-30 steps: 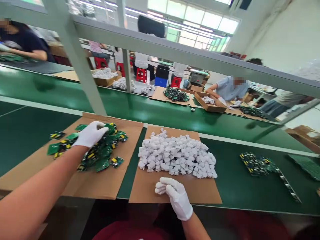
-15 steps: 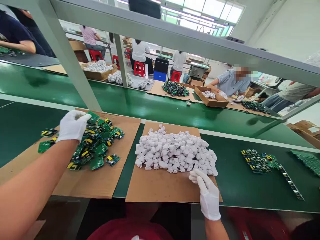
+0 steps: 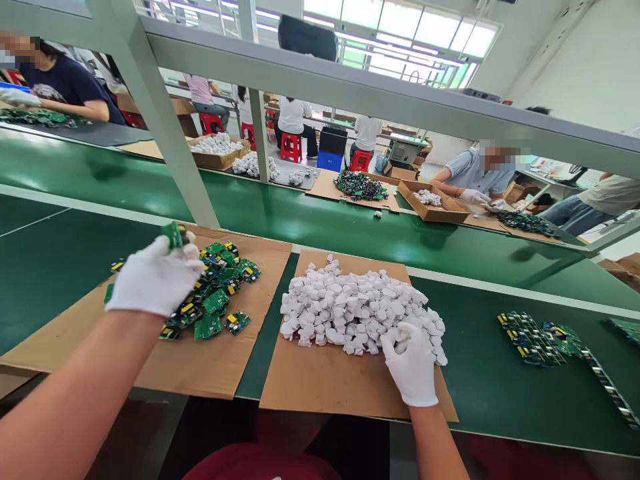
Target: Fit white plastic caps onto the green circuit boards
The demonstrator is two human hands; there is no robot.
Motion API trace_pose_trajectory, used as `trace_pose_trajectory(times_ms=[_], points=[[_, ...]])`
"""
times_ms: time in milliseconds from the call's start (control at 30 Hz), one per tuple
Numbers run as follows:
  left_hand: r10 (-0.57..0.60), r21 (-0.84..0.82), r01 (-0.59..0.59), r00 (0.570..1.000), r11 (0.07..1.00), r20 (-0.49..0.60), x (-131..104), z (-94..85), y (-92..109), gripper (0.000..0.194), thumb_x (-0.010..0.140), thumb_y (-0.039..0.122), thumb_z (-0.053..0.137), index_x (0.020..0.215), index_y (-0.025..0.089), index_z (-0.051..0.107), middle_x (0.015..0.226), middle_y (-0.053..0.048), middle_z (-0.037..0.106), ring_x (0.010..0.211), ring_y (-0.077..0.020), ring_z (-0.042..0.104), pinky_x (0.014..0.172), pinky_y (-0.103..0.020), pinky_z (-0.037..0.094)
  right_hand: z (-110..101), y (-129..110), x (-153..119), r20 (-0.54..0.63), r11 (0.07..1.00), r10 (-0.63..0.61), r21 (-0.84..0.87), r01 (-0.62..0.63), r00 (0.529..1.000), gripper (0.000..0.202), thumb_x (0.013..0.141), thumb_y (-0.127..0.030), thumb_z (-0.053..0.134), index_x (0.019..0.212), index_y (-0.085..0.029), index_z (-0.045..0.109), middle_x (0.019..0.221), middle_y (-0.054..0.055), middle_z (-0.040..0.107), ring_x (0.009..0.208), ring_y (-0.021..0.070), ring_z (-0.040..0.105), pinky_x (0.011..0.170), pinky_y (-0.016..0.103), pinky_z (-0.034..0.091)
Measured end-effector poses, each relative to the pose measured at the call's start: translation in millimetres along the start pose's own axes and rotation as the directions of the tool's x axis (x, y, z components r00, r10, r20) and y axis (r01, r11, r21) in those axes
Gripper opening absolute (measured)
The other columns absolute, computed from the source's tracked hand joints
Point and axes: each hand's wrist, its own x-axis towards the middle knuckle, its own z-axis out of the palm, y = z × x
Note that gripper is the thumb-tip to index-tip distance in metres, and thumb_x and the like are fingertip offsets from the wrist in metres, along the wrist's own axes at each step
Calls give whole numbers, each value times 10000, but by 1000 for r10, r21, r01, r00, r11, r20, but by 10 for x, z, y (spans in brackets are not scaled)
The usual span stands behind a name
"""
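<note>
My left hand point(image 3: 156, 277), in a white glove, is raised over the left cardboard sheet and pinches a green circuit board point(image 3: 173, 235) between thumb and fingers. Below and beside it lies a heap of circuit boards point(image 3: 216, 301) with yellow and black components. At the near right edge of a pile of small white pieces point(image 3: 345, 307) is my gloved right hand point(image 3: 413, 367). Its thumb and fingers curl together around what looks like one small white piece point(image 3: 401, 341); white on white makes its outline hard to see.
Two cardboard sheets point(image 3: 320, 393) lie on the green bench. Stacked circuit boards point(image 3: 530, 339) stand at right. Beyond a green belt point(image 3: 280, 212), a co-worker in light blue point(image 3: 467, 170) sits by an open carton point(image 3: 433, 210). A grey metal frame point(image 3: 165, 120) crosses above the belt.
My left hand has lifted the circuit board off the heap and turned it upward. My right hand has moved from the cardboard into the edge of the white pile. The view has shifted slightly left.
</note>
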Motion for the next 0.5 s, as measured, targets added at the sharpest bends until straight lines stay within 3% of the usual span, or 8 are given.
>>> trace_pose_trajectory(times_ms=[33, 67, 167, 233, 333, 400, 500], points=[[-118, -151, 131, 988, 980, 98, -193, 52, -57, 216, 934, 212, 328, 909, 131, 527, 853, -8, 547, 613, -42, 416, 538, -146, 328, -1, -4, 7, 14, 999, 16, 29, -16, 1000, 317, 743, -335, 590, 988, -139, 537, 742, 54, 563, 678, 209, 542, 686, 376, 472], [-271, -236, 312, 944, 921, 191, -400, 106, -148, 197, 927, 194, 343, 906, 136, 530, 824, -12, 554, 574, -42, 414, 504, -149, 321, -9, -12, 20, 38, 997, 36, 68, -38, 999, 310, 733, -331, 593, 978, -147, 542, 785, 65, 568, 719, 219, 546, 725, 394, 464], [-588, -201, 679, 720, 706, 368, -1005, 235, -551, 94, 881, 229, 486, 942, 185, 542, 770, -6, 568, 510, -56, 423, 472, -176, 328, -84, -58, 45, 121, 978, 99, 173, -119, 988, 210, 739, -327, 586, 873, -171, 542, 771, 48, 563, 668, 194, 542, 701, 382, 462], [-698, -181, 826, 551, 534, 458, -1299, 285, -830, 103, 826, 256, 581, 890, 183, 545, 791, -15, 579, 522, -70, 456, 470, -183, 324, -171, -112, 3, 172, 946, 156, 259, -197, 973, 221, 796, -349, 544, 929, -173, 525, 753, 28, 567, 594, 158, 532, 589, 321, 464], [-732, -216, 924, 382, 316, 565, -1516, 318, -1103, 247, 770, 345, 646, 906, 156, 562, 800, -27, 565, 551, -86, 480, 459, -183, 306, -272, -219, -164, 325, 767, 245, 512, -388, 913, 267, 881, -373, 456, 1070, -190, 500, 641, -32, 513, 520, 118, 477, 509, 248, 424], [-721, -234, 936, 352, 263, 596, -1558, 320, -1170, 321, 750, 362, 670, 952, 132, 573, 796, -27, 545, 575, -82, 481, 463, -173, 299, -274, -286, -318, 434, 623, 228, 623, -473, 872, 249, 903, -402, 417, 911, -194, 554, 557, -49, 445, 475, 99, 412, 485, 227, 388], [-723, -228, 919, 393, 321, 568, -1570, 317, -1178, 293, 737, 242, 698, 979, 119, 588, 797, -9, 521, 561, -40, 448, 455, -148, 259, -189, -353, -534, 490, 604, 123, 653, -457, 863, 410, 890, -468, 419, 615, -179, 510, 587, -3, 495, 506, 99, 444, 467, 218, 369]])
